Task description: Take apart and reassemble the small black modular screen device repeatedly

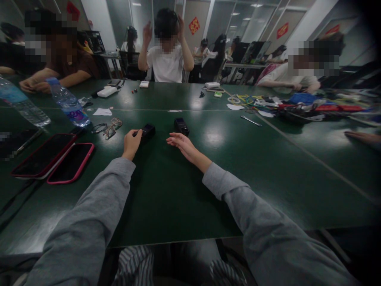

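Observation:
My left hand (132,143) is closed on the near left end of a small black box-shaped device (148,131), which is at the table surface; its exact kind I cannot make out. A second small black device (181,125) stands just to the right, with buttons or markings on its near side. In front of it is my right hand (184,146), fingers stretched out and pointing left, nothing in them. Whether its fingertips touch the second device I cannot tell.
Eyeglasses (112,128), two water bottles (69,104) and phones in red cases (71,163) lie or stand to the left. A wrench (251,120) and a heap of cables (297,105) lie to the right. Several people sit around the green table (178,198).

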A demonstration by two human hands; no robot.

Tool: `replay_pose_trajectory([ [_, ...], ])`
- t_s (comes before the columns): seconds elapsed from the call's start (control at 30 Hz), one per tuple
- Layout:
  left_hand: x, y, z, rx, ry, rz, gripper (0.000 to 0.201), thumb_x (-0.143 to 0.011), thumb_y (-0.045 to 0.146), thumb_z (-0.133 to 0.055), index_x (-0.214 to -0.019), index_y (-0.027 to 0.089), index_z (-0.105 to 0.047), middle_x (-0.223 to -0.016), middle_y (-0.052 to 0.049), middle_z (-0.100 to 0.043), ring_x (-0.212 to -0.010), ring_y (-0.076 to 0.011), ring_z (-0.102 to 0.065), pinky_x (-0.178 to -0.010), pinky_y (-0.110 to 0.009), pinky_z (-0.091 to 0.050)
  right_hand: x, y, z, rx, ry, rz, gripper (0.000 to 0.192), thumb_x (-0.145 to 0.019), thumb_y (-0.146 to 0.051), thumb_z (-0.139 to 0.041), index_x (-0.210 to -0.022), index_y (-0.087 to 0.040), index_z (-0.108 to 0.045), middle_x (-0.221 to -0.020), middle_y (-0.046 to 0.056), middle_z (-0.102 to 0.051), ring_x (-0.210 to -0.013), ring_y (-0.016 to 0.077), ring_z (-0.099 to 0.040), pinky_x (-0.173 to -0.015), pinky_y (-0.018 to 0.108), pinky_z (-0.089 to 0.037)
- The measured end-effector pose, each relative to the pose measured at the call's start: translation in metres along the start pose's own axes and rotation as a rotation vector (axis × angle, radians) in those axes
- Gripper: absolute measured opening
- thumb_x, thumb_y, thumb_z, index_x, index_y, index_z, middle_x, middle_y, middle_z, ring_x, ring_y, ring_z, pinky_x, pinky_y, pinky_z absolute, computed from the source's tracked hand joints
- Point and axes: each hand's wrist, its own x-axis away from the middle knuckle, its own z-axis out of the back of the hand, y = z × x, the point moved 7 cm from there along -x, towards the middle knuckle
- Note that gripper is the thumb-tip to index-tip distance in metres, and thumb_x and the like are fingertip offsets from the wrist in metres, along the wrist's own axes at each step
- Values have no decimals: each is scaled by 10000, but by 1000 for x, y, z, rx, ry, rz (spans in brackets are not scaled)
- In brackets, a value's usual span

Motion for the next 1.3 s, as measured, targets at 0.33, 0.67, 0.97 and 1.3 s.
replay_pose_trajectory([
  [0.33,17,42,-7,-121,-38,-469,354,-913,387,-592,-1203,193,-649,-1315,-127,-643,-1260,-258,-567,-1121,-461,-409,1,-1,-4,43,-5,51,294,-851,-285,-704,-1115,-203,-604,-1025,47,-712,-960,158,-662,-993,359,-490],
  [0.67,54,70,-27,-397,-294,-763,550,-981,303,-457,-1526,263,-405,-1629,-88,-375,-1558,-300,-212,-1234,-612,-168,18,-15,-31,754,-43,383,248,-904,-146,-536,-1139,-189,-601,-1114,102,-645,-1082,225,-612,-990,432,-491],
  [0.97,53,71,-31,-420,-279,-763,545,-997,259,-431,-1539,237,-389,-1603,-91,-420,-1533,-286,-290,-1225,-593,-247,34,-45,-26,1371,187,662,509,-956,-114,-461,-1437,-275,-505,-1637,75,-265,-1527,313,-185,-1205,553,-255],
  [1.3,91,113,-31,-316,-228,-927,519,-986,178,-380,-1500,197,-456,-1536,-102,-507,-1459,-264,-404,-1211,-522,-336,15,-26,5,1312,242,466,416,-954,-166,-476,-1360,-192,-561,-1583,174,-354,-1491,405,-242,-1070,691,-393],
])
